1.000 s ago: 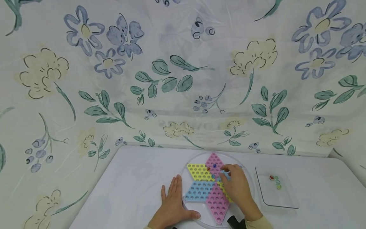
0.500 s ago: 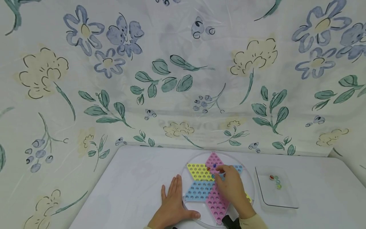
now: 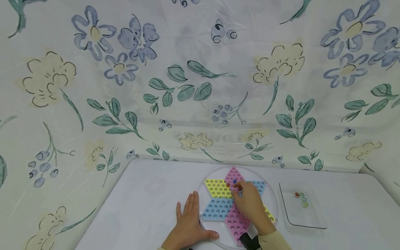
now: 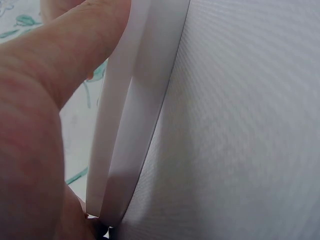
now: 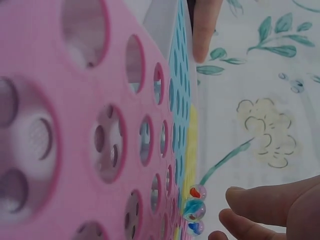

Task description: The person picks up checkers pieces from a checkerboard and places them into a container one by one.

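Note:
A star-shaped Chinese checkers board (image 3: 218, 209) with pink, yellow and blue sections lies on a round clear base. My left hand (image 3: 189, 225) rests flat at its left edge, fingers straight and thumb over the rim (image 4: 117, 125). My right hand (image 3: 248, 203) hovers above the board's middle, thumb and fingertips bent and slightly apart, with nothing visible between them. Right beside those fingertips, a red-and-clear marble (image 5: 198, 191), a teal marble (image 5: 194, 210) and a blue marble (image 5: 195, 228) sit on the board. In the head view the right fingers hide the teal one.
To the right of the board stands a clear square tray (image 3: 289, 218) with several marbles (image 3: 302, 199) in it. The white tabletop (image 3: 140, 201) reaches back to a flower-patterned cloth (image 3: 200, 86). A black wrist-camera mount (image 3: 249, 241) sits below the right hand.
My right hand has shifted left, from the blue section to the marbles near the board's middle, uncovering the blue section at right. The left hand stays put.

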Available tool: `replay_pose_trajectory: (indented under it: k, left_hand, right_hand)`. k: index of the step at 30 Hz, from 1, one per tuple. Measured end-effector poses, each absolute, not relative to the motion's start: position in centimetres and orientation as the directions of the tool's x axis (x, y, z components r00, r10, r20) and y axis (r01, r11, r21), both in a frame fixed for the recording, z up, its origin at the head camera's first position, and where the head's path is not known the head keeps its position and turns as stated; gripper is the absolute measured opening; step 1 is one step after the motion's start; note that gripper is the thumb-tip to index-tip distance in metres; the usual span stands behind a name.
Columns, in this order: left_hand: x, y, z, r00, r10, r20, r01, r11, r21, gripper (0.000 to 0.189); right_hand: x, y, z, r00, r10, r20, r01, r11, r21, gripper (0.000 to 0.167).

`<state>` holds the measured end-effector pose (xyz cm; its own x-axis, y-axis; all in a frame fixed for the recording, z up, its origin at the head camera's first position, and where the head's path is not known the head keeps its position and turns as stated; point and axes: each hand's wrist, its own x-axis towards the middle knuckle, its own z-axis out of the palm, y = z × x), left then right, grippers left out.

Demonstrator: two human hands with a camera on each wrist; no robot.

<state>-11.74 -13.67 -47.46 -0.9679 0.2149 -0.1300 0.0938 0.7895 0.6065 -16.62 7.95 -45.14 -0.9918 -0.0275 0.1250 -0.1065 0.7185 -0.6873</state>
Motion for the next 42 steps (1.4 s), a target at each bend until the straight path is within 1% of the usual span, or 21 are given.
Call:
replay_pose_trajectory:
  k: [11,21,35,42]
  left_hand:
    - [-11.85,-13.62,-47.61,-0.967,0.213,-0.136,0.087,0.787,0.611,0.149]
    - [-11.79,-13.59,-47.53,-0.966,0.214,-0.143,0.084,0.788,0.610,0.150]
    - [-11.80,-13.50,-47.42,-0.966,0.214,-0.144,0.085,0.792,0.604,0.149]
    - [-11.68,-13.52,-47.35,-0.965,0.220,-0.140,0.094,0.795,0.599,0.148]
  right_hand:
    - [-17.03,8.11,-45.21,-0.998,-0.046,0.030,-0.054,0.720,-0.691,0.020]
    - [-17.28,7.94,-45.37,-0.999,-0.031,-0.028,-0.005,0.754,-0.656,0.020]
    - [-17.23,7.96,-45.66,-0.998,-0.056,0.012,-0.051,0.781,-0.623,0.015]
    - [-17.26,7.90,-45.50,-0.999,-0.038,-0.010,-0.023,0.776,-0.630,0.016]
